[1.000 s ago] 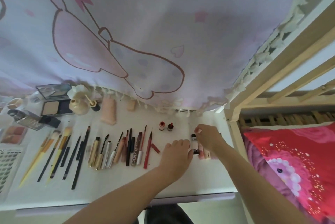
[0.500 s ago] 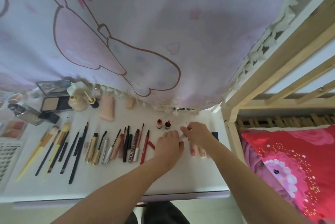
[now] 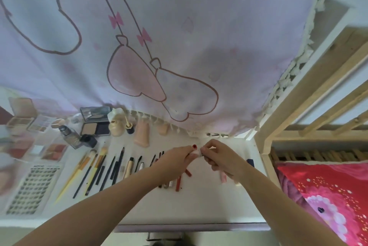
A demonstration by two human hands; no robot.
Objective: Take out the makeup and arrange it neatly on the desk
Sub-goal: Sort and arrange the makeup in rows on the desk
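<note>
On the white desk [image 3: 199, 206] makeup lies in a row: brushes [image 3: 95, 166] at the left, then pencils and liners [image 3: 179, 183] partly hidden under my left forearm. My left hand [image 3: 175, 159] and my right hand [image 3: 223, 157] meet above the desk's back middle. Together they pinch a small pale pink tube [image 3: 197, 153] between their fingertips. A small red-capped bottle [image 3: 194, 146] shows just behind my left fingers. Pink tubes [image 3: 223, 177] lie beneath my right wrist.
A compact [image 3: 95, 129], a glass bottle [image 3: 69, 136], a peach tube [image 3: 141, 136], palettes [image 3: 54, 152] and a lash sheet [image 3: 31, 188] fill the desk's left. A curtain [image 3: 179, 46] hangs behind. A wooden bed frame [image 3: 298, 106] and red pillow [image 3: 328, 196] border the right.
Both hands lifted off the desk and came together around the small pink tube. The view tilted upward, showing more curtain.
</note>
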